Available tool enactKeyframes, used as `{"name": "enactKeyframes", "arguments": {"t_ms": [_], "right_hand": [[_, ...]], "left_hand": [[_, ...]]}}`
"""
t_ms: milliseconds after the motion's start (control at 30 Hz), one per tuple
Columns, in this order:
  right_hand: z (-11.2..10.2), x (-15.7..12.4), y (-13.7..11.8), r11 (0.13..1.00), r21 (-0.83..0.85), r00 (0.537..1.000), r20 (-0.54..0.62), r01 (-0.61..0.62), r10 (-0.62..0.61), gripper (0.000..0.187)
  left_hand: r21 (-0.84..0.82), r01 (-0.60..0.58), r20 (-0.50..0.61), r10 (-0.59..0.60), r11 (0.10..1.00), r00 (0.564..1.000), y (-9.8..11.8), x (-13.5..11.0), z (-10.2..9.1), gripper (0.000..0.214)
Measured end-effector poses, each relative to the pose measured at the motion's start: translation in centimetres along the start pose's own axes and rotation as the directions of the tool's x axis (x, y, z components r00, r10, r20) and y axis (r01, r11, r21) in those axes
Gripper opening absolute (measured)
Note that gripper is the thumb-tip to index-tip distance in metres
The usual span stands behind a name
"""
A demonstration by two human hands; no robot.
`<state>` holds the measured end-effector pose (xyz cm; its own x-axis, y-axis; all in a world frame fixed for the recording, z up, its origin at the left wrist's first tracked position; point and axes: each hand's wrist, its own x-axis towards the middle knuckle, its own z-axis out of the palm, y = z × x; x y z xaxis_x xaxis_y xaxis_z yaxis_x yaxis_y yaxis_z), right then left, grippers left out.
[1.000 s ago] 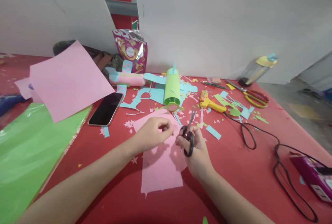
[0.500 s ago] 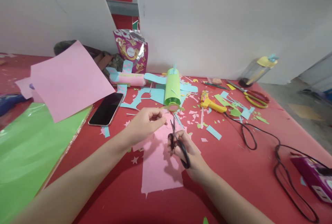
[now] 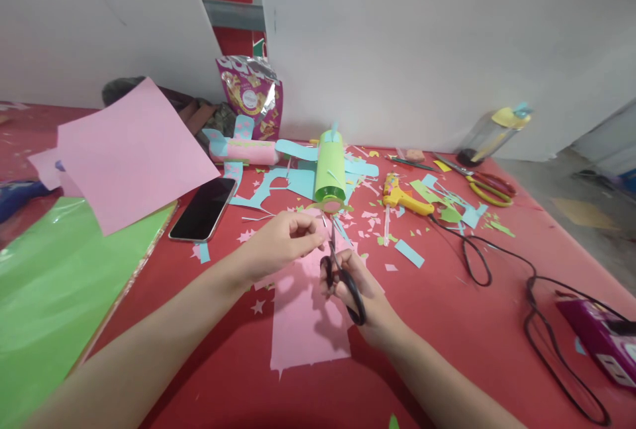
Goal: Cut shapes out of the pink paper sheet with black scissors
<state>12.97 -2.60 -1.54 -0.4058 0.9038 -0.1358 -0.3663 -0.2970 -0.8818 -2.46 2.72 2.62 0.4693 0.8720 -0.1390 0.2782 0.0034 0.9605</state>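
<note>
My right hand [image 3: 360, 293] grips black-handled scissors [image 3: 342, 269], blades pointing up and away from me. My left hand [image 3: 283, 240] is closed in a pinch on a small pale paper scrap [image 3: 324, 222] right beside the blade tips. Both hands hover over a cut-up pink paper sheet [image 3: 308, 326] lying on the red table [image 3: 437, 323]. Just beyond them lies a green paper roll [image 3: 330, 169] with light blue paper pieces around it.
A phone [image 3: 203, 209] lies left of my hands, with a large pink sheet [image 3: 129, 154] and green sheets [image 3: 54, 283] further left. A yellow glue gun [image 3: 401, 197] with black cord [image 3: 501, 270], red-yellow scissors [image 3: 484, 184], a bottle [image 3: 491, 134], a snack bag [image 3: 251, 95] and paper scraps lie around.
My right hand swung the scissors from leaning right to pointing straight up, nearer the left hand. My left hand shifted slightly up and right, closing on the scrap at the blades.
</note>
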Motion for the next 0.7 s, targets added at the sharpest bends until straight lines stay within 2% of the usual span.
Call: {"name": "enactKeyframes", "arguments": {"t_ms": [433, 700], "right_hand": [[-0.06, -0.07, 0.06, 0.999, -0.028, 0.999, 0.03, 0.027, -0.026, 0.03], [-0.2, -0.1, 0.23, 0.999, -0.01, 0.997, 0.077, 0.033, -0.032, 0.034]], "left_hand": [[-0.002, 0.025, 0.023, -0.025, 1.0, 0.999, 0.21, 0.0, -0.21, 0.017], [-0.013, 0.024, 0.107, -0.022, 1.0, 0.994, 0.35, -0.01, -0.14, 0.021]]}}
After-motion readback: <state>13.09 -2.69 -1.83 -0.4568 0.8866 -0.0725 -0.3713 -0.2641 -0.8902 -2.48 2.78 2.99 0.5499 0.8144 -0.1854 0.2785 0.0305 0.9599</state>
